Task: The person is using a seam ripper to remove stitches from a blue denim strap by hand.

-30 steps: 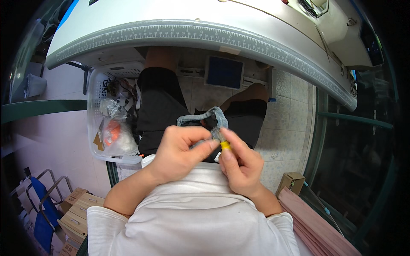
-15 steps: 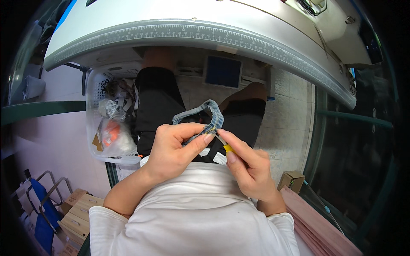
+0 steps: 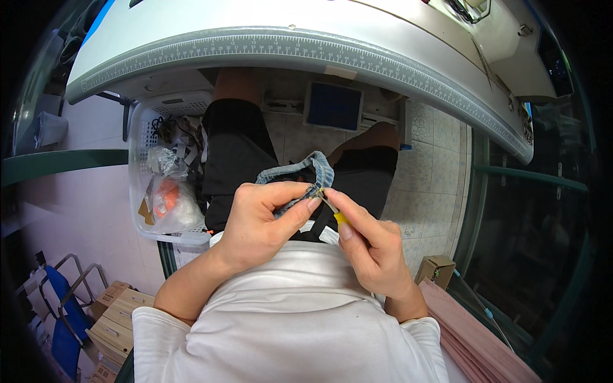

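Above my lap, a blue denim strip [image 3: 324, 171] curves into a loop, its near part pinched between the thumb and fingers of my left hand [image 3: 260, 220]. My right hand [image 3: 375, 246] is closed around a slim tool, apparently a seam ripper [image 3: 341, 219], with a yellow handle and a thin metal shaft. The shaft's tip meets the denim right beside my left thumb, where bits of yellowish thread show. My fingers hide the exact tip and much of the handle.
A table [image 3: 211, 25] with a ruler-marked grey edge [image 3: 268, 46] runs ahead of me, bearing a white machine [image 3: 511, 45] at the right. A white plastic basket [image 3: 136, 185] of bags and scraps stands left of my legs. Wooden drawers [image 3: 115, 332] and a cardboard box [image 3: 436, 270] lie farther out.
Both hands keep nearly the same place and grip. The tool tip and my right fingertips have shifted very slightly at the denim.
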`<state>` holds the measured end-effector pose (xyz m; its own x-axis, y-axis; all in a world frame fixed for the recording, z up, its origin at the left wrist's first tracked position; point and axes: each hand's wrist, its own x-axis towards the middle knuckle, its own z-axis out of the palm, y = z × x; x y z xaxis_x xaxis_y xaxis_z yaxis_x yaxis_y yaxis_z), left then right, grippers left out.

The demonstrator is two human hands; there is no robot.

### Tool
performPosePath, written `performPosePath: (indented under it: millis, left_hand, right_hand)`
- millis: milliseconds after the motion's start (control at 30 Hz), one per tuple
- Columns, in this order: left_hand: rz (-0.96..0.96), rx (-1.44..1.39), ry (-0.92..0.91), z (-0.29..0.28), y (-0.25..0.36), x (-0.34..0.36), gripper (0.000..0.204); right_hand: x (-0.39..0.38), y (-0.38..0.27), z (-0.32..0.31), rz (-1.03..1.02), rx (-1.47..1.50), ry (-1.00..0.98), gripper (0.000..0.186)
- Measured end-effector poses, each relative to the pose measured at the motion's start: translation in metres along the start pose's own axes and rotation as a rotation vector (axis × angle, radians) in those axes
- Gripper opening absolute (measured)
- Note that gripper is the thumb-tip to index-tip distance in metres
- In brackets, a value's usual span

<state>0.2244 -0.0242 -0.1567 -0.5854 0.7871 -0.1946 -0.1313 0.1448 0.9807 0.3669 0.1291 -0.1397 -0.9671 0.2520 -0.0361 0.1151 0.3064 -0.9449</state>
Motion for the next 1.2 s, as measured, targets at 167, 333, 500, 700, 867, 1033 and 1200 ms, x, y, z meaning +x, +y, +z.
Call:
performPosePath:
  millis: [167,333,500,700,867,1033,1200]
  left_hand:
    - [0.034,0.014,0.033,0.002,-0.002,0.000,0.019]
    - [0.056,0.033,0.043,0.003,-0.002,0.000,0.019]
    - [0.095,0.075,0.069,0.003,-0.005,0.000,0.019]
    - [0.287,0.356,0.155,0.006,-0.016,0.001,0.013]
    - [0.070,0.134,0.072,0.003,-0.012,-0.004,0.012]
    - [-0.114,-0.071,-0.020,0.014,-0.015,-0.010,0.015]
    - [-0.137,-0.160,0.023,0.003,-0.010,-0.006,0.017]
  right_hand:
    - [0.000,-0.001,0.001,0.016,0.014,-0.003,0.052]
    - [0.001,-0.002,0.001,0.036,0.019,-0.013,0.052]
    - [0.001,-0.004,0.000,0.086,0.023,-0.036,0.052]
    - [0.003,-0.001,0.012,0.079,0.030,0.022,0.049]
    - [-0.005,0.010,0.019,0.170,0.261,0.027,0.048]
    - [-0.004,0.013,0.013,0.161,0.629,0.271,0.046]
    - [-0.006,0.014,-0.004,0.170,0.419,0.161,0.043]
